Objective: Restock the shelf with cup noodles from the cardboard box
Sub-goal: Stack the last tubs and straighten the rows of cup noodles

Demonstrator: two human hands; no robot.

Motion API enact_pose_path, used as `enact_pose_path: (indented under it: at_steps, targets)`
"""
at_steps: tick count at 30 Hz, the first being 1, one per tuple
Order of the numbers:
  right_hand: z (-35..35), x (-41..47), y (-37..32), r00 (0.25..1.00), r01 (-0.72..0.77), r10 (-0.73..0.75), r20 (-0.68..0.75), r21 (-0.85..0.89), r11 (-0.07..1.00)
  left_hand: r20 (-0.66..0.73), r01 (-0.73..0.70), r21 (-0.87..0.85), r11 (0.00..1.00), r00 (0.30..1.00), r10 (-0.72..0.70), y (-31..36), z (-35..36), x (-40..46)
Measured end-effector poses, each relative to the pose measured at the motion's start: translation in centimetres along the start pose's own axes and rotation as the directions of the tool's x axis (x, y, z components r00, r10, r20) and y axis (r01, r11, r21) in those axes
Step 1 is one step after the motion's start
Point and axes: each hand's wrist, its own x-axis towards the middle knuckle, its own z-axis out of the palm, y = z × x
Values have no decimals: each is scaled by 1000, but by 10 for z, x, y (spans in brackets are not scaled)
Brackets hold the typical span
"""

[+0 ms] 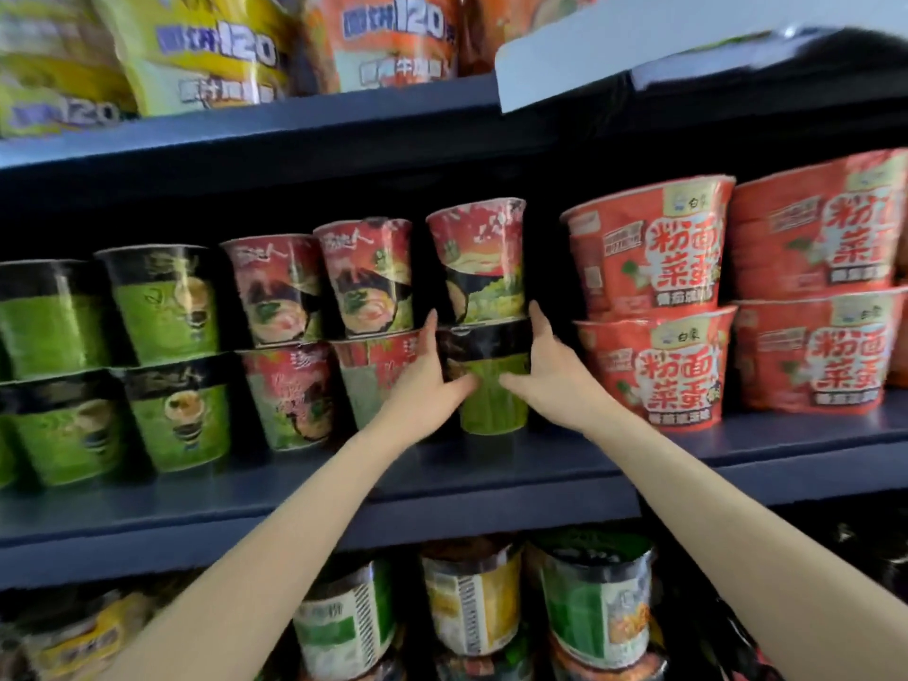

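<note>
A green cup noodle with a black top band [491, 385] stands on the dark blue middle shelf [491, 479]. My left hand [427, 376] grips its left side and my right hand [545, 371] grips its right side, thumbs meeting across the front. A red cup noodle [479, 260] is stacked right on top of it. To the left stand stacked red cups [366, 277] and green cups [167, 307]. The cardboard box is out of view.
Large red noodle bowls [648, 307] are stacked two high just right of the held cup. Yellow and orange noodle packs [206, 51] fill the shelf above. More cups [471, 597] sit on the shelf below. A white card [589, 56] sticks out at upper right.
</note>
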Motion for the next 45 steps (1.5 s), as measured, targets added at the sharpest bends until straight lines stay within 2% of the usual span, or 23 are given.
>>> enact_pose_path:
  at_steps: [3,6,12,15,17,21,24,26,28,33,36,39,41,43,45]
  targets:
    - [2,-6,-4,999,-32,33,-13,68,997,23,-32,-37,999,999,33,-2,-2,6]
    - [4,-19,-3,995,-19,31,-98,129,992,56,-50,-87,995,997,55,0,-1,4]
    - [0,-49,-5,987,38,-13,-161,148,988,87,2,-194,981,996,15,3,2,12]
    - [-1,-62,-7,987,71,-59,-148,77,994,60,17,-230,973,998,-4,4,8,18]
    - [-1,-67,-4,982,100,-96,-160,16,995,40,10,-214,977,999,-2,6,10,18]
    - [-4,-56,13,962,82,-110,-251,-118,990,-52,-47,-46,998,998,45,10,13,15]
    - [-2,-38,19,985,1,-11,-173,-58,998,-104,-53,47,998,993,58,11,15,12]
    - [1,-32,19,992,-29,27,-124,-13,1000,-105,-37,40,998,994,41,8,16,12]
    - [6,-31,19,991,-27,26,-131,-6,1000,-90,-28,-2,1000,996,28,6,16,12]
    - [16,-36,18,973,-27,-10,-229,-158,987,-39,-65,-50,997,997,63,12,9,6]
    - [14,-36,18,969,-9,-37,-245,-184,983,-155,-177,-95,980,975,161,25,-3,-5]
    - [11,-30,18,968,25,-47,-247,-91,996,-293,-282,-235,930,933,209,46,-19,-2]
    - [11,-27,19,971,52,-61,-233,-45,998,-257,-231,-306,924,954,154,55,-26,18]
    - [12,-25,20,972,57,-65,-224,-41,998,-116,-113,-399,910,991,72,59,-29,37]
    - [13,-25,22,971,47,-53,-231,-33,998,57,-17,-510,860,997,53,58,-27,48]
